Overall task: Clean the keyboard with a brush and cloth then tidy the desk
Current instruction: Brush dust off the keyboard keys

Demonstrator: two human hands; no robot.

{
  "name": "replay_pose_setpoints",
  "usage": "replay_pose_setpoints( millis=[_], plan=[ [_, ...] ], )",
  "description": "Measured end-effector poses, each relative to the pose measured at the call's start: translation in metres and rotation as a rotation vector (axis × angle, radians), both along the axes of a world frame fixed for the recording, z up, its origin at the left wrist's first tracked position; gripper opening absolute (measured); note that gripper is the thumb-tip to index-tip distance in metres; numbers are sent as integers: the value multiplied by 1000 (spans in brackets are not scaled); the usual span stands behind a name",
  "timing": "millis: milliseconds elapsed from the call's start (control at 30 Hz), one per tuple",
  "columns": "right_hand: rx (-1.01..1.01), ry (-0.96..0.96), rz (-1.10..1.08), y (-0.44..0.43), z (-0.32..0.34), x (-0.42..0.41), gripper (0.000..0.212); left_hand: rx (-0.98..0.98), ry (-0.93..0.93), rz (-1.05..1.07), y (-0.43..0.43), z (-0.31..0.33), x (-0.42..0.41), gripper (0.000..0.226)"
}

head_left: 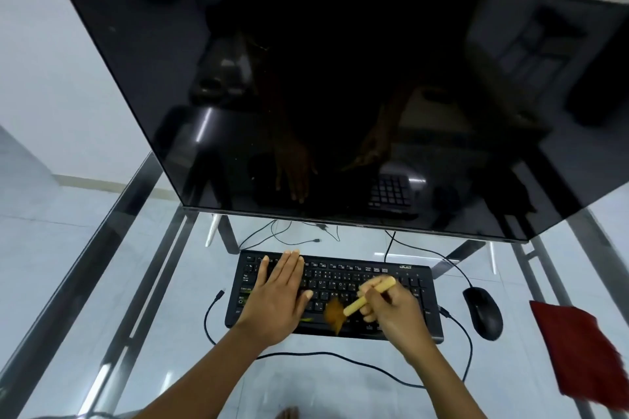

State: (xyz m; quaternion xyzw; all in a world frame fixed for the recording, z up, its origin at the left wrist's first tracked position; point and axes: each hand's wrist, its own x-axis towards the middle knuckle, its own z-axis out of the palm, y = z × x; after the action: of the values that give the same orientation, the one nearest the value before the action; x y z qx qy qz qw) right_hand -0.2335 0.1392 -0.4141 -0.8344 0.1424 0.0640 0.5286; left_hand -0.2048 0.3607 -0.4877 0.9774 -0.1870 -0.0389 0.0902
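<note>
- Black plastic keyboard (335,292), lower centre on the glass tabletop (163,282); left hand (277,296) flat, fingers spread, pinning it.
- Right hand (391,311) fingers pinch the yellow-handled brown-bristled brush (354,303).
- Risk: swept dust landing on the folded red cloth (578,347) (lower right).

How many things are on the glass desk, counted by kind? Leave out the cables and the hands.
Monitor: 1
Keyboard: 1
Mouse: 1
Brush: 1, held over the keys
Red cloth: 1
Total: 5
</note>
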Motion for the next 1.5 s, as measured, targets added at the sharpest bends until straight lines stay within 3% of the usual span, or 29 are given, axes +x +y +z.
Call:
replay_pose_setpoints(
  millis=[133, 233, 300, 467, 533, 600, 667, 733, 800, 933, 1067, 1200, 1300, 1433, 1500],
  plan=[
    [-114, -161, -133, -6, 4, 11, 12, -15, 11, -58, -14, 9, -1, 69],
    [-130, -23, 57, -5, 8, 15, 12, -37, 20, -106, -21, 12, -1, 72],
    [-229, -82, 68, -7, 10, 14, 13, -32, 9, -112, -26, 14, 0, 72],
    [-202, -101, 51, -14, 7, 10, 12, -14, 29, -135, -33, 15, 2, 79],
    [-222, -206, -77, -19, 3, 11, 14, -16, 47, -141, -35, 16, 2, 77],
    [-71, -214, -136, -22, 3, 15, 11, -27, 65, -143, -37, 17, 3, 77],
    [22, -126, -30, -16, 4, 17, 12, -23, 84, -152, -37, 18, 5, 82],
    [-95, -142, -44, -14, 0, 20, 11, -4, 107, -166, -39, 17, 7, 91],
    [-146, -218, -196, -18, 1, 23, 12, -8, 134, -168, -43, 17, 9, 101],
    [-83, -186, 18, -21, 0, 23, 9, -36, 175, -179, -50, 19, 14, 114],
    [-225, -306, -152, -41, 0, 20, 12, -42, 182, -205, -59, 20, 15, 112],
    [-229, -202, -19, -54, 1, 13, 11, -43, 185, -225, -63, 19, 14, 109],
    [-257, -256, -228, -71, 0, 11, 10, -40, 192, -241, -71, 19, 14, 109],
    [-219, -207, -174, -75, -2, 4, 10, -42, 186, -272, -80, 19, 15, 106],
    [-252, -260, -341, -77, 1, 2, 20, -26, 184, -290, -84, 19, 14, 105]
  ],
)
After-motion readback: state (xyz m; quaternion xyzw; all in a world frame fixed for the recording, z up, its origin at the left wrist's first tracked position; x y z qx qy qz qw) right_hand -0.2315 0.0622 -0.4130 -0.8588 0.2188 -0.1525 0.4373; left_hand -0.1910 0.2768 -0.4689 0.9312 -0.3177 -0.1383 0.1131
